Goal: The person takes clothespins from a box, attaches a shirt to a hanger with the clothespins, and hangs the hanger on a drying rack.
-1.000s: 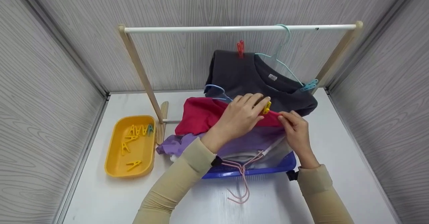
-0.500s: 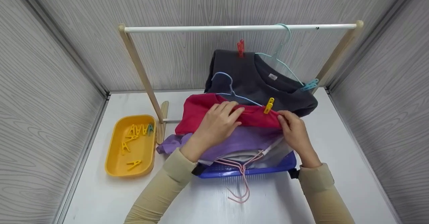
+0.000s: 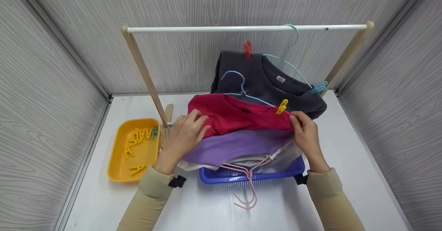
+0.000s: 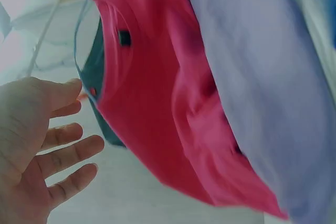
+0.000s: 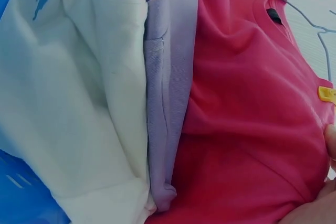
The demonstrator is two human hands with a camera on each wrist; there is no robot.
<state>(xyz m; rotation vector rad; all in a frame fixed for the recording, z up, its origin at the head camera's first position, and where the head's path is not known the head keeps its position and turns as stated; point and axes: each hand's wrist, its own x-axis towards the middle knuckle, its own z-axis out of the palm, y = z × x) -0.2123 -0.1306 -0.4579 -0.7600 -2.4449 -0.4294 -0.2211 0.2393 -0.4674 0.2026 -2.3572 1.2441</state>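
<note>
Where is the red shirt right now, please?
In the head view, the red shirt is near the centre, between the dark shirt and the purple garment, with the right hand pinching its right-hand edge.

Left hand (image 3: 185, 134) now off the yellow clip (image 3: 282, 106), farther left.

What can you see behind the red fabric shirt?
A dark grey fabric shirt hangs behind it on a slim turquoise hanger; the red shirt hides its lower part, so that cannot be seen.
</note>
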